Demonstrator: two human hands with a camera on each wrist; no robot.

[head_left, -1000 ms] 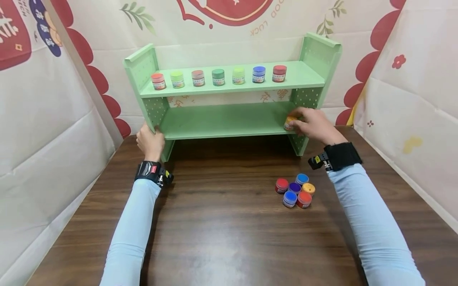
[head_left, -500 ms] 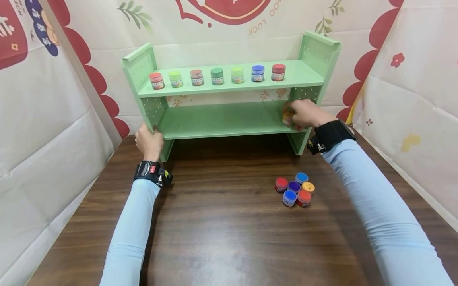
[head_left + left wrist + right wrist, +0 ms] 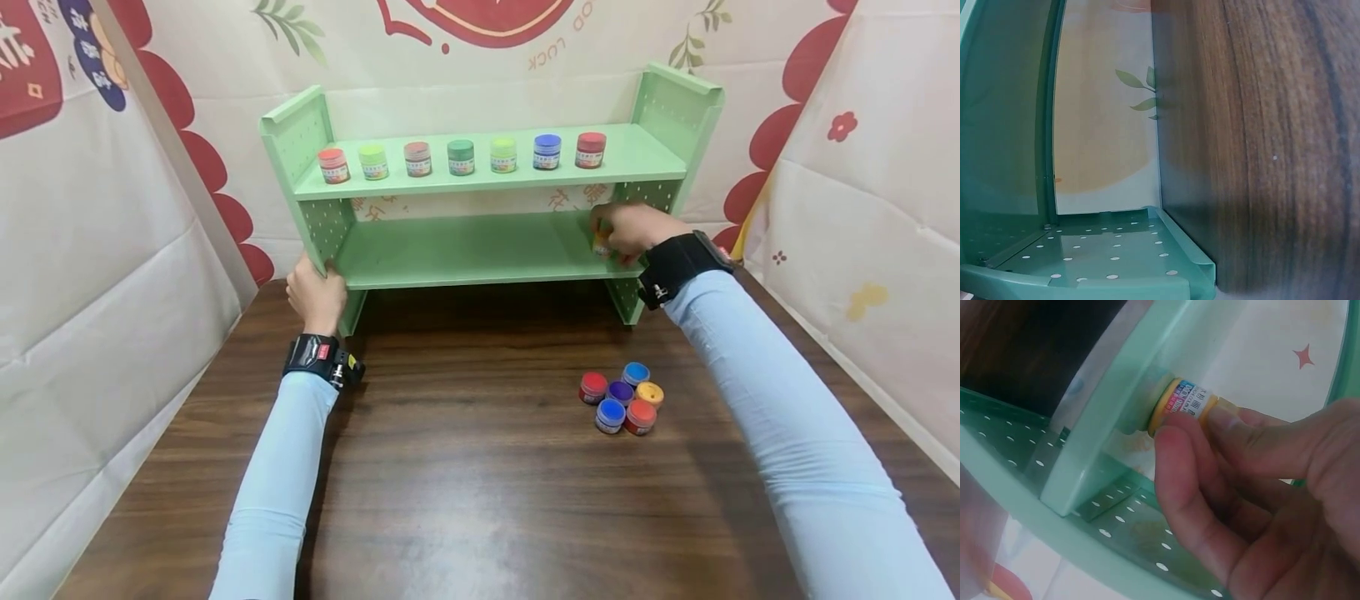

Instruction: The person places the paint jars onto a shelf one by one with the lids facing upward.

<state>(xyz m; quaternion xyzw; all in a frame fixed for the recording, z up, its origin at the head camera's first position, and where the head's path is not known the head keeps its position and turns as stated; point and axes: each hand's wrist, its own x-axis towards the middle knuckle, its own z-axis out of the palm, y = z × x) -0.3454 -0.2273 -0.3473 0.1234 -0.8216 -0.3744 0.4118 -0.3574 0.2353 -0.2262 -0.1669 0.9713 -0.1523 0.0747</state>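
My right hand (image 3: 636, 229) pinches a small yellow paint jar (image 3: 1186, 400) between thumb and fingers at the right end of the lower shelf (image 3: 465, 248). In the right wrist view the jar's base is right at the shelf surface, its label facing the camera and its lid partly covered by the fingertips. At the other end, my left hand (image 3: 317, 293) grips the lower left side panel of the green rack (image 3: 318, 225), its fingertips hidden behind the panel. The left wrist view shows the perforated panel (image 3: 1104, 256) but no hand.
Several paint jars stand in a row on the upper shelf (image 3: 480, 187), from an orange-red jar (image 3: 333, 166) to a dark red jar (image 3: 590, 150). On the wooden table (image 3: 450, 467), several more jars cluster at the right, including a purple jar (image 3: 620, 392). Printed cloth hangs behind.
My right hand has shifted slightly left and inward over the lower shelf with the yellow paint jar, its wrist turning. The left hand keeps its grip on the rack.
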